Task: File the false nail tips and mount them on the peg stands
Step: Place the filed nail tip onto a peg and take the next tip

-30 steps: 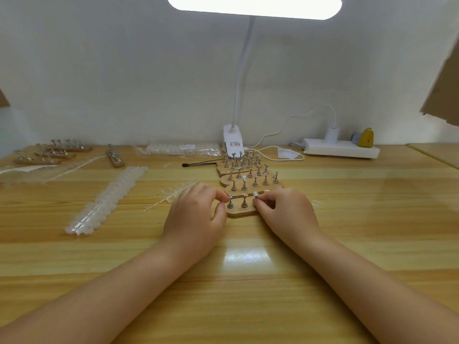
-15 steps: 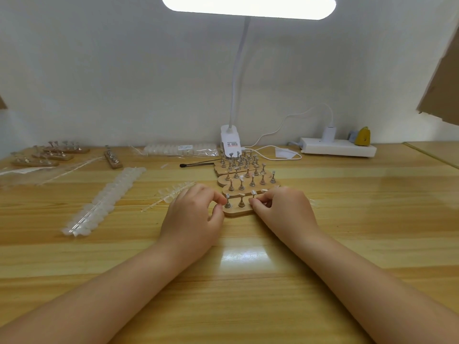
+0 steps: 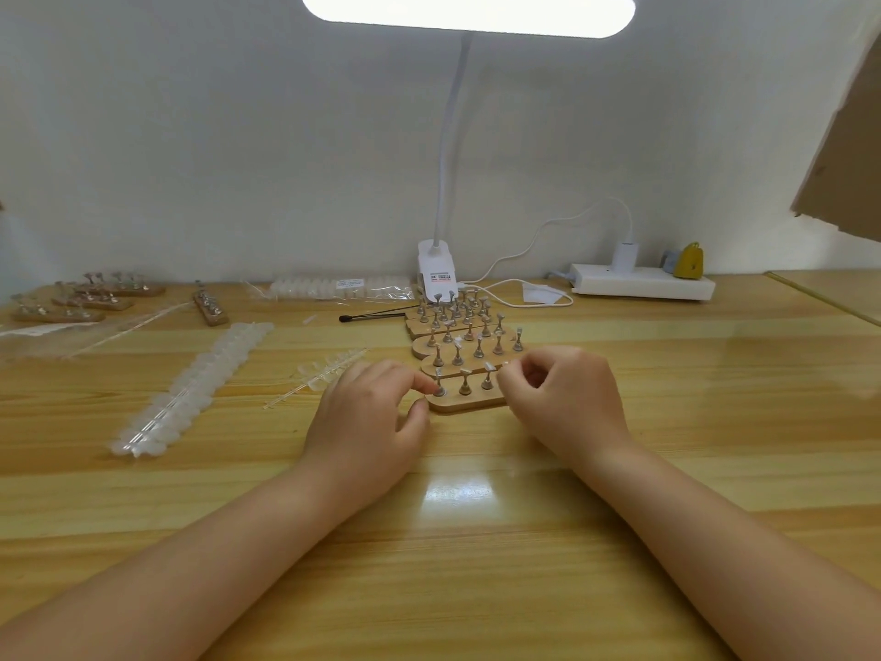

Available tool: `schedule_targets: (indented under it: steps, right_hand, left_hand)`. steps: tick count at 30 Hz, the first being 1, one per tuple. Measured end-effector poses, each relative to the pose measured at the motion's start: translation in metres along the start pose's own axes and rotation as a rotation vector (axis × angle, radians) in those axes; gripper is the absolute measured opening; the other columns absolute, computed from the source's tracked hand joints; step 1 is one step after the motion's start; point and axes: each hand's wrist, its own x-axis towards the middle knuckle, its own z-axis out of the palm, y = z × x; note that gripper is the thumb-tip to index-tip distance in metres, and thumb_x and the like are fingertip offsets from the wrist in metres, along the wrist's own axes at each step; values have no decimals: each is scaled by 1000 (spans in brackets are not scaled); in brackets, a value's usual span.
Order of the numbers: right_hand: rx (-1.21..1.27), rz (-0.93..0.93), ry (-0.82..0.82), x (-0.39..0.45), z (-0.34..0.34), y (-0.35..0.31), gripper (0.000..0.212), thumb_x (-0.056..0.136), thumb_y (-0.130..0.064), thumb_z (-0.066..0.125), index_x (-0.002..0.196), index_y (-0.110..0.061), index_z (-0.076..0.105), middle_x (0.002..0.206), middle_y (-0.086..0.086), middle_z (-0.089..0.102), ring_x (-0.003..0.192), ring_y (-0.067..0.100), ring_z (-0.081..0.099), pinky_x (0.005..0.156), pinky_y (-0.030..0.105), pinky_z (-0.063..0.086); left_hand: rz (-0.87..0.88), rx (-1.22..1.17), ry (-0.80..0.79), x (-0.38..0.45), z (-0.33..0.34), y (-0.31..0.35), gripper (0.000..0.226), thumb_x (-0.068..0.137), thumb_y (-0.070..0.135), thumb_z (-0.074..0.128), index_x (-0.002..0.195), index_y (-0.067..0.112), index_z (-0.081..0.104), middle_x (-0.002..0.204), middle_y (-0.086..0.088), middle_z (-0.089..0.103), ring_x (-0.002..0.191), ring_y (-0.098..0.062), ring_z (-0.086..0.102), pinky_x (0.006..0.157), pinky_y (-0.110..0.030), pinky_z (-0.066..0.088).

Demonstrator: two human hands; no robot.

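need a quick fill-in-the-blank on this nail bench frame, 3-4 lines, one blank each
1. The nearest wooden peg stand lies between the person's two ____.
2. The left hand touches the stand's ____most metal peg.
3. The white clip-on desk lamp is switched ____.
4. The long strip of clear false nail tips lies to the ____ of the left hand.

Missing words: hands; left; on; left
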Motion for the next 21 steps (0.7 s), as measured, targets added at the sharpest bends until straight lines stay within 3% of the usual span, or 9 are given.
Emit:
schedule_targets:
  steps: [2,4,7,11,21]
  right_hand:
    - [-33,-5,59,3,-6,3,23,82,-29,59,62,-19,62,53,-8,54,52,13,50,48,26,37]
    - [-146,8,82,7,-9,7,18,81,-37,60,80,-20,59,69,-11,51,64,12,49,52,26,32]
    - [-274,77,47,11,-8,17,49,76,-52,63,106,-17,47,97,-5,47,92,18,46,73,29,36]
    - [-324,141,-39,9,0,19,76,70,-69,62,120,-16,44,115,-1,53,112,24,45,93,35,38]
    - [-397,180,-93,11,8,16,75,69,-77,57,113,-18,44,114,-1,57,111,26,49,92,39,39]
  left_hand:
    - [37,40,-57,-1,0,-1,22,93,25,54,112,31,64,112,21,59,111,-8,45,99,-27,28]
    - [71,94,-98,-1,1,-2,26,94,29,53,118,33,62,120,21,58,116,-8,42,99,-25,25]
    - [91,125,-121,-1,3,-2,27,94,32,52,119,34,63,123,23,57,119,-7,41,101,-25,25]
    - [88,114,-114,-2,3,-4,25,93,31,54,116,35,65,123,23,58,118,-7,43,99,-24,25]
    - [87,108,-114,-1,4,-3,26,94,29,53,117,33,66,124,21,59,118,-8,44,99,-24,25]
